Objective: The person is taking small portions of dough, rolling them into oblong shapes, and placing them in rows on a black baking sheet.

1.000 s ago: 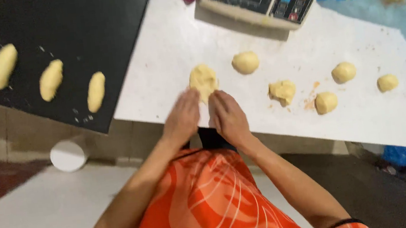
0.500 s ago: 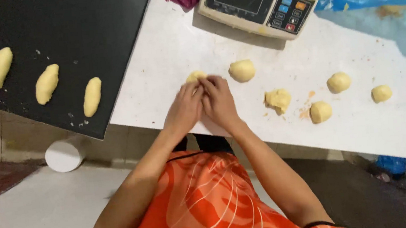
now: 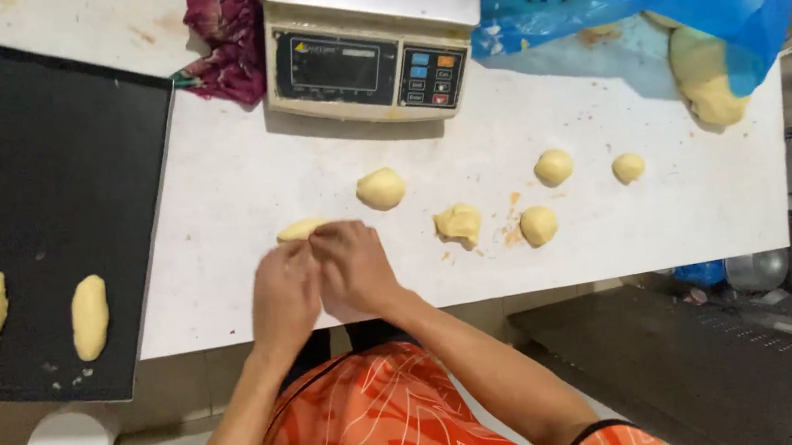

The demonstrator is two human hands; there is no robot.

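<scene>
Both hands, left (image 3: 284, 298) and right (image 3: 354, 268), press curled fingers onto a dough piece (image 3: 303, 229) on the tabletop (image 3: 226, 191); a dough ball (image 3: 381, 189) lies just beyond.

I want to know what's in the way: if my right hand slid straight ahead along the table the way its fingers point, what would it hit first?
The right hand would first meet the dough piece at its fingertips, which it seems already to touch. Beyond that, the white table looks free up to the scale, as far as this view shows.

left hand (image 3: 284, 295) palm down | right hand (image 3: 352, 268) alongside, touching
</scene>
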